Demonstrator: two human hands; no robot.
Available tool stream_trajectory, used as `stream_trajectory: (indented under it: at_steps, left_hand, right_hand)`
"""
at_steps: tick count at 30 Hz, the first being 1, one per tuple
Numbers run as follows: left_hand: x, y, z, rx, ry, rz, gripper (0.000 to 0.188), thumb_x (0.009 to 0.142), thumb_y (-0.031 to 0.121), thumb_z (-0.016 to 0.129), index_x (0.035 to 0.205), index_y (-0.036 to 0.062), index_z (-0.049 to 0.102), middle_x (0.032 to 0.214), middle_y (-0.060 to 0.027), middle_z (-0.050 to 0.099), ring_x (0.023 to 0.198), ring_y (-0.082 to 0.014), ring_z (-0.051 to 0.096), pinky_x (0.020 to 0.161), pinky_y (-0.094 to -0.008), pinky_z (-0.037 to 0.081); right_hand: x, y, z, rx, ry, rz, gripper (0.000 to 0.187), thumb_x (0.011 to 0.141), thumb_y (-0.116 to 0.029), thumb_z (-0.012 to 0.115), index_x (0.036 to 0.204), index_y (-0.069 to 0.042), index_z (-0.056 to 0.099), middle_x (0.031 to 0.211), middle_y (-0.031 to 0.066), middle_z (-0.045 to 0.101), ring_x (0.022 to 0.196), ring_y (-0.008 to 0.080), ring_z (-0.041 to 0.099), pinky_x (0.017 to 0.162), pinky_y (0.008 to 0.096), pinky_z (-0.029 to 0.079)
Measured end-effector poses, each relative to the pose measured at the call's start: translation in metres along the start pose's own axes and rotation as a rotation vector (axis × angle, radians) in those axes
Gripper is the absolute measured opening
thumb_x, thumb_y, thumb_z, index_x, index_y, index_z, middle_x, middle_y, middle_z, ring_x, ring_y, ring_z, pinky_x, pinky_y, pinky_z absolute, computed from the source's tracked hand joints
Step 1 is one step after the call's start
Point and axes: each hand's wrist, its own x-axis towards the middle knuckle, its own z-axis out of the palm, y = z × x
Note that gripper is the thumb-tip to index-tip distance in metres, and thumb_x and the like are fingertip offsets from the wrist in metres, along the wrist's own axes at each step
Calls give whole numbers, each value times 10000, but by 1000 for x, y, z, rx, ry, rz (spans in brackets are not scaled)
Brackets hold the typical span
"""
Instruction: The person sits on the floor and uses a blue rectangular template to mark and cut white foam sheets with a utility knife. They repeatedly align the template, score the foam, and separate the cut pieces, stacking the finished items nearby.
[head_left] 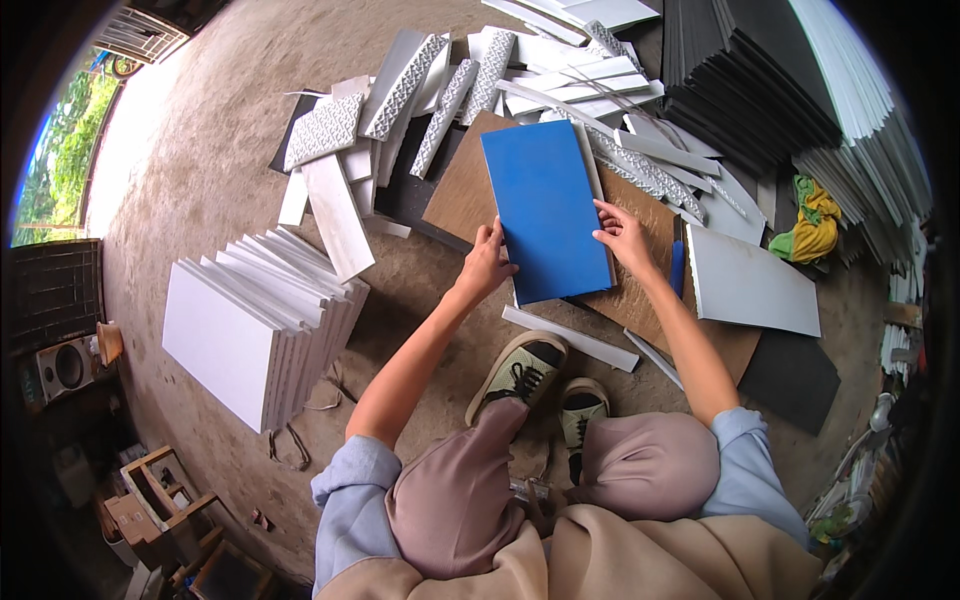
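Observation:
A flat blue rectangular panel (550, 215) lies in front of me over a brown board (455, 195), with a pale sheet edge (590, 165) showing along its right side. My left hand (485, 265) grips the panel's left edge near the lower corner, fingers closed on it. On the opposite edge, my right hand (624, 240) pinches the panel between thumb and fingers. A slim blue tool (677, 268) rests on the board beside my right forearm; its kind is unclear. One white strip (570, 338) lies between the panel and my shoes.
A stack of white panels (225, 335) stands on the floor at left. White offcuts and patterned strips (405, 90) pile up beyond the board. Black sheets (745, 75) are stacked at far right, near a yellow-green cloth (808, 220). A white sheet (755, 280) lies at right.

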Motion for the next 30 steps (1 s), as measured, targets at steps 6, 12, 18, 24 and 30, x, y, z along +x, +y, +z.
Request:
stream_trajectory:
  at_steps: [6, 12, 18, 24, 30]
  left_hand:
    - [1, 5, -1, 13, -11, 17, 840, 637, 41, 674, 1317, 34, 181, 1006, -110, 405, 724, -179, 566, 704, -286, 470]
    - [57, 15, -46, 485, 169, 179, 958, 571, 250, 751, 1262, -77, 173, 1123, -252, 317, 1012, -416, 397, 857, -383, 397]
    - [150, 36, -68, 701, 2, 281, 1162, 519, 405, 764, 1319, -39, 48, 1237, -235, 313, 1172, -352, 301, 967, -468, 239]
    - [159, 35, -61, 630, -37, 213, 1135, 487, 340, 787, 1314, -34, 106, 1181, -219, 394, 1130, -364, 349, 960, -428, 273]
    - [69, 43, 0, 545, -76, 545, 951, 656, 444, 648, 1327, 17, 127, 1364, -257, 61, 1275, -390, 58, 960, -590, 126]
  right_hand:
    - [0, 6, -1, -45, 30, -3, 524, 638, 63, 629, 1127, -95, 526, 904, 44, 527, 738, 117, 513, 672, 226, 469]
    - [-3, -6, 4, -136, 72, -55, 505, 657, 103, 587, 1131, -48, 497, 895, 41, 502, 760, 107, 506, 677, 215, 453]
    - [-2, -7, 4, -93, 62, -55, 498, 660, 93, 595, 1125, -57, 498, 897, 47, 497, 780, 123, 505, 702, 232, 450]
    - [-4, -11, 3, -101, 56, -34, 495, 658, 82, 611, 1121, -52, 498, 889, 46, 501, 777, 120, 505, 696, 236, 454]
    - [2, -4, 3, -15, 41, -8, 480, 660, 76, 612, 1110, -54, 506, 876, 38, 515, 762, 117, 513, 679, 231, 457]
